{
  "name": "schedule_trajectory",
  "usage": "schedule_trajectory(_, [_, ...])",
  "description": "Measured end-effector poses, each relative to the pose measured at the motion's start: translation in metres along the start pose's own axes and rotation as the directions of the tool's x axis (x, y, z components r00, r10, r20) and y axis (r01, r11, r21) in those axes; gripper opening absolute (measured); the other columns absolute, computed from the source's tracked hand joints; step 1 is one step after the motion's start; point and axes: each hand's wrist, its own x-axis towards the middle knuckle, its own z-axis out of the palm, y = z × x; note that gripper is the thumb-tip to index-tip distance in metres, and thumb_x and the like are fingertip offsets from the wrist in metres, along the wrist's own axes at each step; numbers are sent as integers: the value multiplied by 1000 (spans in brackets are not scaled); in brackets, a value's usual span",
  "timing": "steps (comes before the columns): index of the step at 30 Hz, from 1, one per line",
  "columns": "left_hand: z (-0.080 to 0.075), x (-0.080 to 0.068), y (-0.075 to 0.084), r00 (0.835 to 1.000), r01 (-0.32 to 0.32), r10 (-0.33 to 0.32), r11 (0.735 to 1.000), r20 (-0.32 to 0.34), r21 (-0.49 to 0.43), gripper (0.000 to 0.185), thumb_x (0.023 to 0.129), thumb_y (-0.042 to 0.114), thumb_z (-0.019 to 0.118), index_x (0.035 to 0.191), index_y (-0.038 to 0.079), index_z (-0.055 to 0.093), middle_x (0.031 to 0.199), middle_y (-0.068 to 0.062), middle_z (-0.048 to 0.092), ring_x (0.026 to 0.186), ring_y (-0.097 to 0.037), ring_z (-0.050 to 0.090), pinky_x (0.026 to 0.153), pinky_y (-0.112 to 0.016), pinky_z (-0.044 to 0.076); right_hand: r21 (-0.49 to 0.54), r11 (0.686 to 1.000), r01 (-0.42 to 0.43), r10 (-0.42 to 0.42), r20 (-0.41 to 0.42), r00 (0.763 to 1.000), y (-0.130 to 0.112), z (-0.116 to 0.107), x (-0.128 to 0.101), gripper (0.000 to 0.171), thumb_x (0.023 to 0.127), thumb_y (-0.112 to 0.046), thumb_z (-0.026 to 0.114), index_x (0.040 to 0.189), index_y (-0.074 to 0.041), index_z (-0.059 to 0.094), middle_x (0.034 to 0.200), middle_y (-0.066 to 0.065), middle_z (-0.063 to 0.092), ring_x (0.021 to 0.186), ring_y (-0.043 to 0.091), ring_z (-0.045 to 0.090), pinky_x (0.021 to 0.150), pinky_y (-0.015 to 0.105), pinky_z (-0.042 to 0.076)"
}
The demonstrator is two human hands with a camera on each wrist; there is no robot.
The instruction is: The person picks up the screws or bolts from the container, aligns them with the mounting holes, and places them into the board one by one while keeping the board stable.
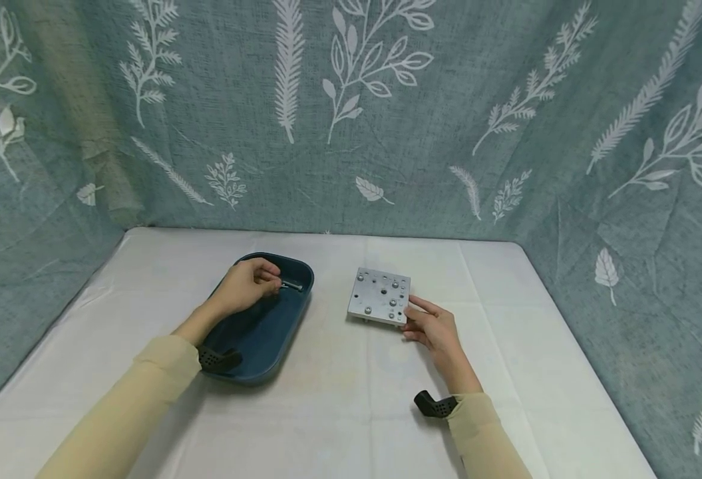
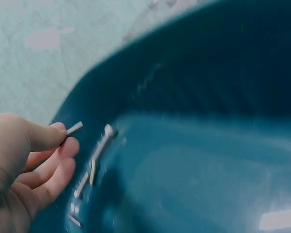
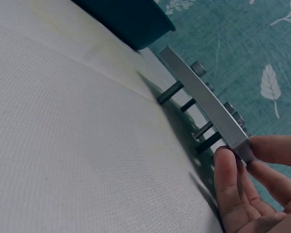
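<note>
My left hand [image 1: 247,286] is over the far end of a dark blue tray [image 1: 279,346]. Between its thumb and fingertips it pinches a small screw [image 2: 74,128], whose shank pokes out past the fingers. Several loose screws [image 2: 102,145] lie along the tray's end below that hand. To the right, my right hand [image 1: 437,329] grips the near right corner of a square metal plate [image 1: 374,293] with thumb and fingers. Screws of different sizes stand in the plate's holes, and their threaded shanks [image 3: 169,92] stick out underneath, close over the white cloth.
A white cloth [image 1: 339,426] covers the table. Green leaf-patterned curtains [image 1: 327,173] hang along its back and sides. A black band [image 1: 437,404] with a protruding piece sits on the right wrist, and a similar one [image 1: 221,360] is on the left.
</note>
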Motion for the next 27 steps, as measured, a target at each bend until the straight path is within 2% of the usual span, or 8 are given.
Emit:
schedule_trajectory(5, [7, 0, 18, 998, -33, 32, 999, -61, -2, 27, 97, 14, 65, 119, -2, 63, 104, -11, 69, 92, -24, 67, 75, -39, 55, 13, 1000, -7, 7, 4, 1000, 2, -2, -1, 42, 91, -5, 70, 132, -6, 63, 104, 17, 67, 67, 18, 64, 59, 27, 56])
schedule_trajectory(9, [14, 3, 42, 994, -58, 47, 994, -103, -97, 29, 98, 19, 65, 120, 1, 63, 106, -12, 68, 94, -27, 66, 77, -42, 54, 20, 1000, 1, -1, 7, 1000, 1, -3, 0, 41, 91, -5, 70, 131, -7, 63, 105, 17, 67, 68, 18, 65, 60, 27, 56])
schedule_trajectory(13, [26, 9, 67, 989, -87, 59, 972, -132, -219, 28, 97, 19, 66, 120, 2, 63, 106, -11, 69, 95, -30, 66, 80, -47, 53, 22, 1000, 4, -4, 8, 1000, 1, -4, 2, 41, 91, -6, 70, 131, -7, 63, 105, 17, 67, 68, 18, 64, 60, 27, 56])
schedule_trajectory(15, [35, 12, 78, 988, -105, 71, 961, -139, -257, 28, 97, 18, 66, 119, 2, 63, 105, -11, 70, 95, -28, 66, 82, -46, 53, 24, 1000, -1, 1, 7, 1000, 1, -3, 2, 41, 91, -6, 70, 131, -7, 63, 105, 16, 67, 68, 18, 64, 60, 27, 56])
schedule_trajectory(19, [57, 19, 95, 982, -155, 120, 953, -143, -262, 25, 95, 17, 68, 116, 3, 65, 103, -7, 71, 93, -21, 66, 80, -36, 53, 21, 1000, -1, 0, 11, 1000, 1, -2, 3, 41, 91, -6, 70, 132, -8, 63, 105, 15, 68, 69, 18, 65, 61, 27, 56])
schedule_trajectory(22, [76, 24, 104, 978, -188, 156, 943, -135, -275, 24, 95, 15, 69, 116, 3, 65, 103, -7, 71, 93, -19, 66, 81, -34, 53, 19, 1000, 6, -6, 13, 1000, 0, -2, 3, 41, 92, -6, 69, 132, -8, 63, 105, 15, 68, 69, 18, 65, 61, 27, 56])
schedule_trajectory(27, [108, 25, 114, 979, -171, 121, 928, -166, -332, 24, 92, 12, 71, 115, 4, 64, 102, -5, 70, 92, -17, 66, 81, -31, 53, 12, 1000, -1, 1, 11, 1000, 1, -3, 4, 40, 91, -7, 70, 131, -7, 63, 103, 15, 70, 69, 19, 66, 61, 28, 56])
